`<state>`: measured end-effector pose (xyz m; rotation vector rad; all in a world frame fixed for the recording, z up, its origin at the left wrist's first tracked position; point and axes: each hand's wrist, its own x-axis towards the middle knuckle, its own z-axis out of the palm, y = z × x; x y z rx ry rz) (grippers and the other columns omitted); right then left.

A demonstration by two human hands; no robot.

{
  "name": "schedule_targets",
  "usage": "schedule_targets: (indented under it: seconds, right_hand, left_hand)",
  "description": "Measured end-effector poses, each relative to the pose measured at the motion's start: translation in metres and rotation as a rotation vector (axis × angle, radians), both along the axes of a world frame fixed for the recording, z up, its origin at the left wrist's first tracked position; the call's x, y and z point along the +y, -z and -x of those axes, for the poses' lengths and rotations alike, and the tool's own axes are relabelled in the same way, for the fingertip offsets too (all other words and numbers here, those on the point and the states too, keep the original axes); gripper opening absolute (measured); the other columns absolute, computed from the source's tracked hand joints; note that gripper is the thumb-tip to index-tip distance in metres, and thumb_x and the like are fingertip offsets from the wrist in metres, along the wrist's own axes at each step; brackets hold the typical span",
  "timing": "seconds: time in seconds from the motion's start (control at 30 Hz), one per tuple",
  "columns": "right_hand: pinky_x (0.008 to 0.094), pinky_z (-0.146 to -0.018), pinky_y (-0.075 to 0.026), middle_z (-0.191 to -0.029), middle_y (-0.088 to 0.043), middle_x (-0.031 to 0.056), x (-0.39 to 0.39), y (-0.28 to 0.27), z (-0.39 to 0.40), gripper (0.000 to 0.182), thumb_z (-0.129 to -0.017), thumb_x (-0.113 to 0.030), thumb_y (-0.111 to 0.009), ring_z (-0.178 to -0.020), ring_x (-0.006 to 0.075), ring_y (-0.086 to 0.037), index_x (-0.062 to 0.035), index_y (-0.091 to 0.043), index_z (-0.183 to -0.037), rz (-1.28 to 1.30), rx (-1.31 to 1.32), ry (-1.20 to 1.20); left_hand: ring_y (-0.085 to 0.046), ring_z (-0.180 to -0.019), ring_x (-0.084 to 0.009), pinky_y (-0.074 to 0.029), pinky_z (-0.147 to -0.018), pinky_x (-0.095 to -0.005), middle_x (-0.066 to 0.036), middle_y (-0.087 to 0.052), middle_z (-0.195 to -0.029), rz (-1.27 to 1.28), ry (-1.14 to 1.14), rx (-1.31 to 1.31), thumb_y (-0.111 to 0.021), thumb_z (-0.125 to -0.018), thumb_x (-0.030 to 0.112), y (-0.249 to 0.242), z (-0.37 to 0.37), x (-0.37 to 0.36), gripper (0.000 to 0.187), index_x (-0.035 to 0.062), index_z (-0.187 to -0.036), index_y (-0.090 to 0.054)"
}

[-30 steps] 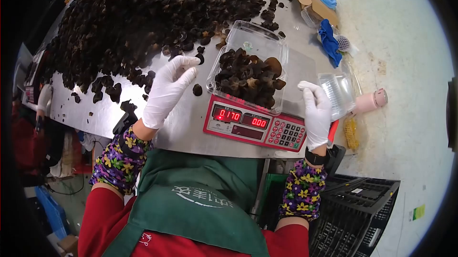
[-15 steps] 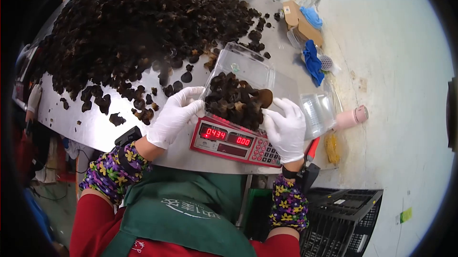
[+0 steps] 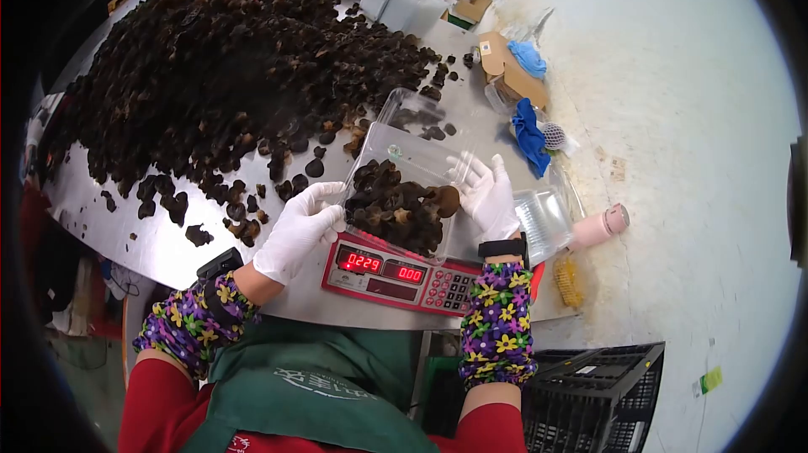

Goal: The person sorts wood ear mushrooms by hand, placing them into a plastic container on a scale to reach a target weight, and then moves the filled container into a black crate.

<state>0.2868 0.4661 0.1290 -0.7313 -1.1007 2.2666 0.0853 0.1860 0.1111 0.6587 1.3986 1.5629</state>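
A clear plastic clamshell box (image 3: 396,201) heaped with dark dried fungus rests on a red digital scale (image 3: 396,272) whose display reads 0229. My left hand (image 3: 299,230), in a white glove, grips the box's left side. The gloved right hand (image 3: 488,194) holds the hinged clear lid (image 3: 417,146), which stands tilted up over the box. Both arms wear flowered sleeve covers.
A large pile of dark dried fungus (image 3: 227,74) covers the steel table (image 3: 160,243). Empty clear boxes (image 3: 545,216) lie right of the scale, with a pink bottle (image 3: 602,226), blue cloth (image 3: 528,135) and cardboard boxes (image 3: 509,70) beyond. A black crate (image 3: 602,394) sits below right.
Both hands came in from the sides to the box on the scale. The right hand has gone up to the lid, which now tilts over the fungus. The reading changed from 0170 to 0229.
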Motion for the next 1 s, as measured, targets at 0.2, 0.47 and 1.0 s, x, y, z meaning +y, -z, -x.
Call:
schedule_targets:
  seconds: [0.2,0.47,1.0]
  right_hand:
    - [0.0377,-0.111,-0.035,-0.131,-0.065,0.0084,-0.041,-0.025,-0.030,0.059,-0.108,-0.054,-0.035,-0.124,0.0187,-0.054,-0.0054,-0.068,-0.119,-0.426,-0.080,0.088]
    - [0.0315,-0.104,-0.043,-0.129,-0.060,0.0083,-0.117,-0.027,-0.042,0.038,-0.100,-0.017,-0.062,-0.120,0.0173,-0.055,-0.0035,-0.054,-0.135,-0.877,-0.442,0.098]
    - [0.0275,-0.085,-0.053,-0.129,-0.059,0.0128,-0.121,-0.015,-0.042,0.045,-0.103,-0.014,-0.051,-0.107,0.0147,-0.060,-0.0008,-0.043,-0.145,-0.530,-0.374,0.161]
  left_hand:
    - [-0.060,-0.068,-0.0071,-0.048,-0.062,-0.0218,-0.001,-0.066,-0.087,0.010,0.001,-0.060,-0.058,-0.100,0.013,0.008,0.000,-0.002,0.038,0.0072,-0.137,-0.055]
    - [-0.058,-0.063,-0.0127,-0.047,-0.067,-0.0310,-0.001,-0.062,-0.076,0.116,0.052,-0.222,-0.037,-0.104,0.061,-0.002,0.006,0.003,0.058,0.0123,-0.128,-0.056]
    - [-0.061,-0.064,-0.0089,-0.051,-0.057,-0.0245,-0.004,-0.064,-0.094,0.069,0.114,-0.163,-0.057,-0.103,0.019,0.004,0.004,-0.001,0.030,0.0071,-0.130,-0.053]
